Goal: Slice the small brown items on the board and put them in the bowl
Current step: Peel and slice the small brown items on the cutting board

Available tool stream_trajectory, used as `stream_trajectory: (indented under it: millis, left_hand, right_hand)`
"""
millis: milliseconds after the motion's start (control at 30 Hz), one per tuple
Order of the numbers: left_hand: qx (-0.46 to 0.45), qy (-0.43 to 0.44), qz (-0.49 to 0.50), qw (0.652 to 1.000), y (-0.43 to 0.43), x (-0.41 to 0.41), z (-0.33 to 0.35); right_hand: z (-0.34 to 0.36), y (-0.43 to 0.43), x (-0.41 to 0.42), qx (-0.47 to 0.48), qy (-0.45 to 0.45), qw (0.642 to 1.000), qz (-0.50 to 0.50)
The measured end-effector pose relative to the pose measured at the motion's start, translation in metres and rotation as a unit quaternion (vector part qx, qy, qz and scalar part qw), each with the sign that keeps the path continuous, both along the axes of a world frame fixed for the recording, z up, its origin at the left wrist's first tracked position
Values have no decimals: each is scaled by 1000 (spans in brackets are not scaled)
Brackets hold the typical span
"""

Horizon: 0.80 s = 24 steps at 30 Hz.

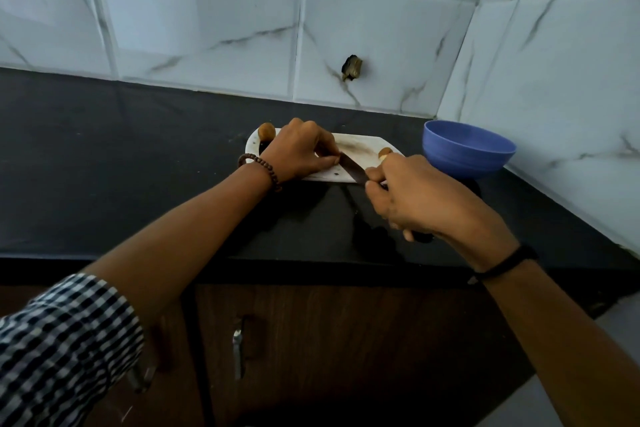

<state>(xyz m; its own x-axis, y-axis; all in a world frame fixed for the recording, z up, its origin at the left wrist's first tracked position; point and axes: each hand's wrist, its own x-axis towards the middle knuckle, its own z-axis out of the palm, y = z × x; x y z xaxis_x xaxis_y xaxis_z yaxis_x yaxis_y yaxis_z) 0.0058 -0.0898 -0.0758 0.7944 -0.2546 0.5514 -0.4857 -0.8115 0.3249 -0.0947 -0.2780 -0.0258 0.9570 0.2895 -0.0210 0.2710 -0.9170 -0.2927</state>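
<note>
From the head camera, a white cutting board [360, 146] lies on the black table [121, 149], toward its back right corner, where two tiled walls meet. Two small brown items are plainly in sight on the board: one brown item [266, 131] sits at its far left corner, just beyond the left hand [298, 149], and the other brown item [385, 152] sits near the board's right end, just past the knuckles of the right hand [415, 198]. The left hand rests on the middle of the board with its fingers [329, 159] curled down, thumb and forefinger tips pressed together against the knife [353, 168]. Something small may be pinched there, but the fingers hide it and I cannot tell. The right hand's fingers are wrapped tight round the knife's dark handle, whose end pokes out below the palm. The blade slants up and left across the board's near edge, its tip meeting the left fingertips. A blue bowl [464, 158] stands on the table just beside the board's right end, near the side wall; its inside is not visible from this angle. The left wrist wears a bead bracelet [263, 166] above a checked sleeve [69, 340], and the right wrist a black band [502, 262]. A dark hole [352, 68] breaks the back wall's tile.
</note>
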Motion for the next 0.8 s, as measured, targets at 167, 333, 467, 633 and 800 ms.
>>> stream_trajectory:
  millis: [167, 333, 467, 633, 800]
  left_hand:
    - [5, 4, -17, 1000, 1, 1, -2]
    - [-14, 7, -9, 1000, 2, 0, 0]
    - [-52, 22, -13, 998, 2, 0, 0]
    - [-75, 24, 5, 997, -2, 1, 1]
    - [-123, -30, 101, 987, 5, 8, 0]
  right_hand:
    - [11, -24, -10, 83, 61, 995, 7]
    - [5, -36, -8, 252, 89, 963, -29]
    - [-2, -35, -2, 359, 105, 926, -53]
    - [-10, -31, 7, 356, 57, 931, -58]
    - [-13, -19, 13, 274, 36, 961, -15]
